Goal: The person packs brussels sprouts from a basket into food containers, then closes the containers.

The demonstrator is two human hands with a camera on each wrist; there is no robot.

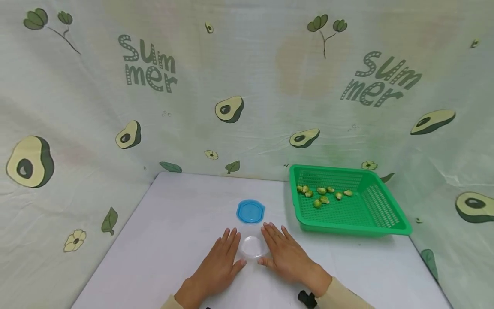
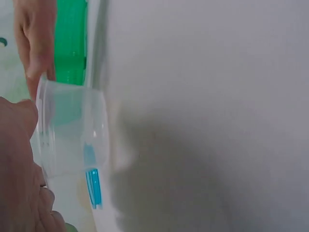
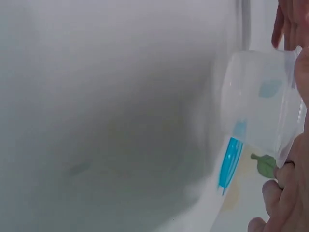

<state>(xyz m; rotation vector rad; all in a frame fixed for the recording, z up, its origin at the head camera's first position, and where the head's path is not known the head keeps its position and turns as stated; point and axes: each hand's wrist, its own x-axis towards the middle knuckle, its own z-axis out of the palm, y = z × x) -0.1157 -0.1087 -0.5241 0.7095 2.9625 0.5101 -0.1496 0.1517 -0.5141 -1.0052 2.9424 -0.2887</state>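
A clear round plastic tub stands on the white table between the two hands. My left hand is at its left side, fingers straight and thumb spread. On the opposite side, my right hand lies the same way, its thumb near the tub's close edge. From the left wrist, the tub is upright, with the hands up by its rim; whether they touch it I cannot tell. Just beyond the tub lies a flat blue lid, apart from both hands.
At the back right is a green plastic basket with several Brussels sprouts towards its left side. The white table meets a hanging cloth printed with avocados, behind and at both sides.
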